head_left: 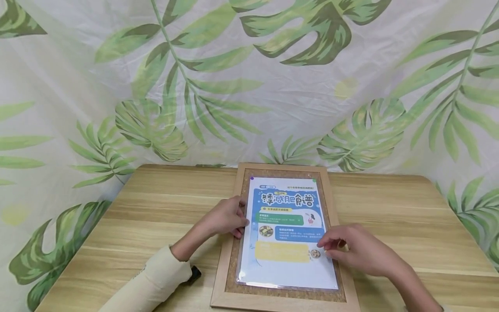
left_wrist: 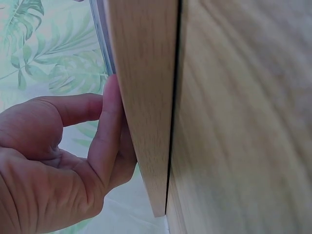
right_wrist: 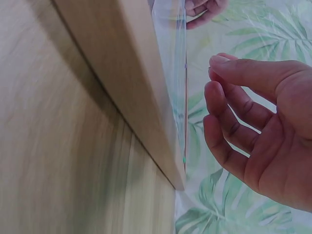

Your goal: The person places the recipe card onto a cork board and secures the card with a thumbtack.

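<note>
Table top (head_left: 397,216): light wood grain, far corners rounded; white hanging sheet (head_left: 218,21) behind, printed with green leaves (head_left: 331,45), creased; light diffuse

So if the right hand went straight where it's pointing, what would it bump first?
Probably the printed sheet, near its right edge: the right hand seems to point there, though depth is hard to judge.

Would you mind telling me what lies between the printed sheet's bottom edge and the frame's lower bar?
A narrow strip of cork lies between the printed sheet and the lower bar, in the head view.
</note>
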A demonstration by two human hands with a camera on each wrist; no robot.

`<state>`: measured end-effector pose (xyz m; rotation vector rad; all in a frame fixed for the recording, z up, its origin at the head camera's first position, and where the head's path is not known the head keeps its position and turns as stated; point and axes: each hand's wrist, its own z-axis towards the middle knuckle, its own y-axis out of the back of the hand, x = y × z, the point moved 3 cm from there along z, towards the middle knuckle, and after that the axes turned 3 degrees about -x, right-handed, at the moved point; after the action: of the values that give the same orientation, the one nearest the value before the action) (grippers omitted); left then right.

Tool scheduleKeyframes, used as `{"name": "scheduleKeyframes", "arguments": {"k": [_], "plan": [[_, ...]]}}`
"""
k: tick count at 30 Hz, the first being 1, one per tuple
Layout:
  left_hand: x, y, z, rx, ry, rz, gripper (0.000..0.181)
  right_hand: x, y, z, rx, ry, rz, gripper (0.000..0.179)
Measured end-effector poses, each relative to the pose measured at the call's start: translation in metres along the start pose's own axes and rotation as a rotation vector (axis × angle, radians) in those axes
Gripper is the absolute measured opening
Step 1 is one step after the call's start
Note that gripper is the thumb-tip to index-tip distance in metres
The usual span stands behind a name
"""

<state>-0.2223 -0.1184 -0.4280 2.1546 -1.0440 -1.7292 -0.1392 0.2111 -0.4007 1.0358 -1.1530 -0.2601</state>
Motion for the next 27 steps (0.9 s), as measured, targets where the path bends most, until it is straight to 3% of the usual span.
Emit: {"name": "scheduleKeyframes", "arguments": {"k": [8,18,27], "plan": [[-0.001,0.002,0.002,-0.025,-0.009,-0.01,0.056,0.014,-0.009,0.012,0.047,-0.005,0.053,0.014],[-0.001,0.003,0.004,-0.035,-0.003,-0.023,0.053,0.039,-0.023,0.03,0.081,0.046,0.105,0.015],[0.0,0.002,0.007,-0.038,-0.012,-0.023,0.051,0.058,-0.034,0.045,0.066,0.103,0.034,0.016]]}}
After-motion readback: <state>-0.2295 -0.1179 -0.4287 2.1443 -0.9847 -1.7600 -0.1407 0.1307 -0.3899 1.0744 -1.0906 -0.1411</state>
